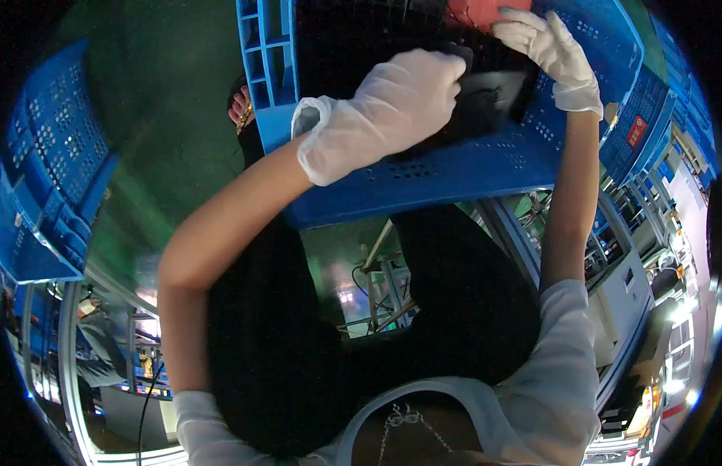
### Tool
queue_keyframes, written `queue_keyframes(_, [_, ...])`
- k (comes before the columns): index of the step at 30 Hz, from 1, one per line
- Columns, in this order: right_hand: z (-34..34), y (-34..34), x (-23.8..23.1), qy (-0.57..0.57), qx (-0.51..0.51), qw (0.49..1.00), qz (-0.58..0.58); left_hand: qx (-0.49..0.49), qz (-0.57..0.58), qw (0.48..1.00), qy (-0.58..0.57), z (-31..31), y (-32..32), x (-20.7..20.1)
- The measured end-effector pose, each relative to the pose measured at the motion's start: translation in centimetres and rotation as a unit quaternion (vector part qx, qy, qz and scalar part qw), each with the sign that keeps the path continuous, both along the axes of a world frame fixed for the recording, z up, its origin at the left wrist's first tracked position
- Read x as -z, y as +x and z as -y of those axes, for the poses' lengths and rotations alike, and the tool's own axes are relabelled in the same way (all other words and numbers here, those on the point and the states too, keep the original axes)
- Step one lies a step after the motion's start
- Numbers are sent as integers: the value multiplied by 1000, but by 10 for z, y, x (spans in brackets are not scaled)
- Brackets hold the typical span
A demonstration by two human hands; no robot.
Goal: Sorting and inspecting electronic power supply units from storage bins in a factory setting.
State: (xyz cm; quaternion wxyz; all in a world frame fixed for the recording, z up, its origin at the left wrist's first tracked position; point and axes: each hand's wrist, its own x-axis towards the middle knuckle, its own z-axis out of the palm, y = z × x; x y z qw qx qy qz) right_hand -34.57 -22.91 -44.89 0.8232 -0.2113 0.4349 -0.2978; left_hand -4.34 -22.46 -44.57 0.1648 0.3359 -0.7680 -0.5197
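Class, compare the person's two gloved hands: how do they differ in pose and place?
The left hand is curled, while the right hand has straighter fingers. The left hand is nearer the middle of the blue crate; the right hand is nearer its right side. Both are white-gloved.

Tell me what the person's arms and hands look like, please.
Left hand and right hand wear thin, wrinkled white gloves. The left cuff gapes at the wrist. Forearms are bare; the sleeves are short, whitish.

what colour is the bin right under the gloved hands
The bin is blue, in the head view.
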Motion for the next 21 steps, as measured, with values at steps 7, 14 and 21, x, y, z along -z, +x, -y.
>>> queue_keyframes(7, [-66, -32, 24, 80, 204, 964, 151, -128, -118, 926, 335, 30, -7, 3])
queue_keyframes(14, [-27, 35, -4, 48, -125, 979, -150, -221, -125, 951, 175, 25, 4, 21])
queue_keyframes(21, [11, 123, -81, 97, -38, 927, -361, -161, -69, 984, -18, 30, -2, -19])
